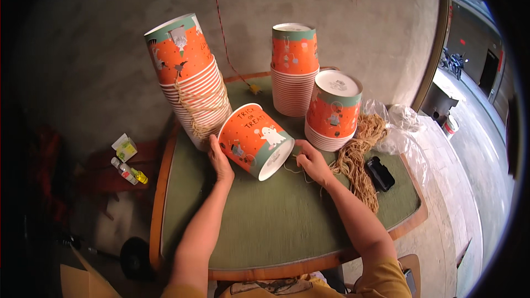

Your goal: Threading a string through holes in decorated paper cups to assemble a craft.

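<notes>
An orange paper bucket [251,138] with a green band and a white ghost figure lies tilted over the table, its open rim toward upper left and its white base toward lower right. My left hand [222,164] grips it at the rim side; some of those fingers are hidden behind it. Beside the base, my right hand [313,164] has curled fingers closed around a thin string [293,171] that trails below the bucket. To the right of that hand lies a loose bundle of tan strings [359,171].
A tall leaning bucket stack [196,96] wound with string is at left. Two upside-down stacks stand behind, a taller one [295,91] and a shorter one [331,124]. A black tray [380,174] and clear plastic bag [411,149] lie right on the green table [259,226].
</notes>
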A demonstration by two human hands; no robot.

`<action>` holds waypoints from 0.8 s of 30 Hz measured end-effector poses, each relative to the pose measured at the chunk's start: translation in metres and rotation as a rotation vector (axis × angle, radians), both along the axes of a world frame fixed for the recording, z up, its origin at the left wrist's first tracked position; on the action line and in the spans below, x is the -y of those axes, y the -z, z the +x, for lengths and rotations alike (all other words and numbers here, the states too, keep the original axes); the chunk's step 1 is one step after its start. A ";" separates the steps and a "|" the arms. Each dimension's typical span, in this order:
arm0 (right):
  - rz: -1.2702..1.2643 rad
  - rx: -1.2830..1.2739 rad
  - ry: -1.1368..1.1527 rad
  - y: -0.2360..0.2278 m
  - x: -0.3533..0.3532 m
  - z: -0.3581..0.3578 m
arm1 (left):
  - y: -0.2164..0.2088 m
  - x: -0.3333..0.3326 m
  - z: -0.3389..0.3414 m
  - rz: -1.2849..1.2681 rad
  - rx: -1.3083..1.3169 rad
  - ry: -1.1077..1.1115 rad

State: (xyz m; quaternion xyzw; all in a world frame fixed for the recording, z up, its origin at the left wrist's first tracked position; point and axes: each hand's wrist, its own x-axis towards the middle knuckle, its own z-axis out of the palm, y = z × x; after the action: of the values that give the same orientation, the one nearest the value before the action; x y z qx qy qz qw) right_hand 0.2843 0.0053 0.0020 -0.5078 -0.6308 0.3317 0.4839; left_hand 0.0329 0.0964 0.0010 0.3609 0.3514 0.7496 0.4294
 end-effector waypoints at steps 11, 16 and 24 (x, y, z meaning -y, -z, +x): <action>-0.115 -0.203 -0.104 -0.003 0.012 0.003 | -0.030 0.039 0.014 -0.193 0.216 0.109; -0.004 -0.055 -0.069 -0.022 0.028 -0.034 | 0.024 -0.008 -0.021 -0.062 0.470 0.461; -0.079 0.001 0.084 -0.032 0.038 -0.055 | 0.015 0.003 0.007 -0.038 0.500 0.622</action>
State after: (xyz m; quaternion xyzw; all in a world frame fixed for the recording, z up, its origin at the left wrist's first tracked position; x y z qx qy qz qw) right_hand 0.2293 -0.0329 0.0342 -0.5526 -0.5957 0.3355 0.4766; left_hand 0.0403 0.0929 -0.0143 0.2484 0.1239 0.6418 0.7149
